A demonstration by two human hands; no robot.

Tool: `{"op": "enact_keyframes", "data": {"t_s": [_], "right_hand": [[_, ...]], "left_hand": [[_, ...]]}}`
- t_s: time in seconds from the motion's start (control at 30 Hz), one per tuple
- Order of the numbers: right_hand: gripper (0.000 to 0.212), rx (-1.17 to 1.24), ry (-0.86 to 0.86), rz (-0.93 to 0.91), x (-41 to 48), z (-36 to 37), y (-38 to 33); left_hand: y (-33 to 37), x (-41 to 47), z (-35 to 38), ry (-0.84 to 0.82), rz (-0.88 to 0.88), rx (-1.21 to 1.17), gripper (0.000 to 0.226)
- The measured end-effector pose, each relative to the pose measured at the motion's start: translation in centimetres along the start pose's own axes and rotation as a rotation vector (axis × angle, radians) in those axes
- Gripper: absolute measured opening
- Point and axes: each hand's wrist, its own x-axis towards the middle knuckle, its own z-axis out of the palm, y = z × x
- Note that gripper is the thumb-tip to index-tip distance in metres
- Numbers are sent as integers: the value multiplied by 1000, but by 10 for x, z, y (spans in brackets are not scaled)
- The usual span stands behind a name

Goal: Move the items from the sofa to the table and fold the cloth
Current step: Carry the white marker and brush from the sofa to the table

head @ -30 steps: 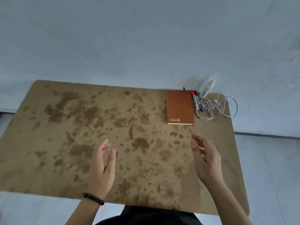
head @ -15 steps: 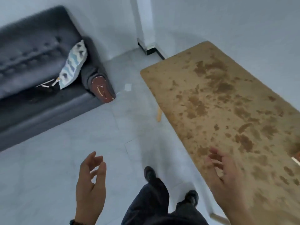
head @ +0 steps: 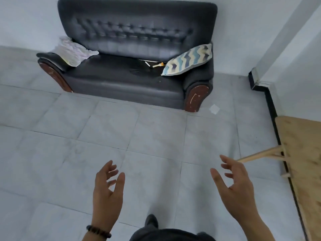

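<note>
A dark grey sofa (head: 121, 79) stands ahead across the tiled floor. On its left arm lies a crumpled white cloth (head: 73, 52). A small item with an orange tip (head: 157, 65) and a thin white stick (head: 147, 63) lie on the seat near the right side, beside a cushion with a zigzag pattern (head: 188, 60). My left hand (head: 107, 195) and my right hand (head: 238, 188) hang in front of me over the floor, both open and holding nothing. The corner of the wooden table (head: 302, 153) shows at the right edge.
Grey floor tiles (head: 121, 136) stretch between me and the sofa. A small white scrap (head: 214, 109) lies on the floor by the sofa's right arm. A wall corner with black skirting (head: 260, 84) juts out at the right. My shoe (head: 151, 220) shows below.
The view has swung from the table with its notebook, markers and cable round to the left, so the sofa is now straight ahead. Both hands stayed open and empty.
</note>
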Motion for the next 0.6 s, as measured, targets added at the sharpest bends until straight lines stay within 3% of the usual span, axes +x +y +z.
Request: {"op": "enact_keyframes", "data": {"t_s": [0.2, 0.4, 0.6], "right_hand": [[47, 11, 12, 5, 74, 59, -45], [47, 35, 17, 53, 189, 135, -30], [47, 79, -27, 70, 372, 210, -40]], "left_hand": [[4, 117, -20, -5, 31, 49, 40], [7, 248, 34, -69, 50, 76, 41], [41, 415, 91, -77, 58, 125, 42]]}}
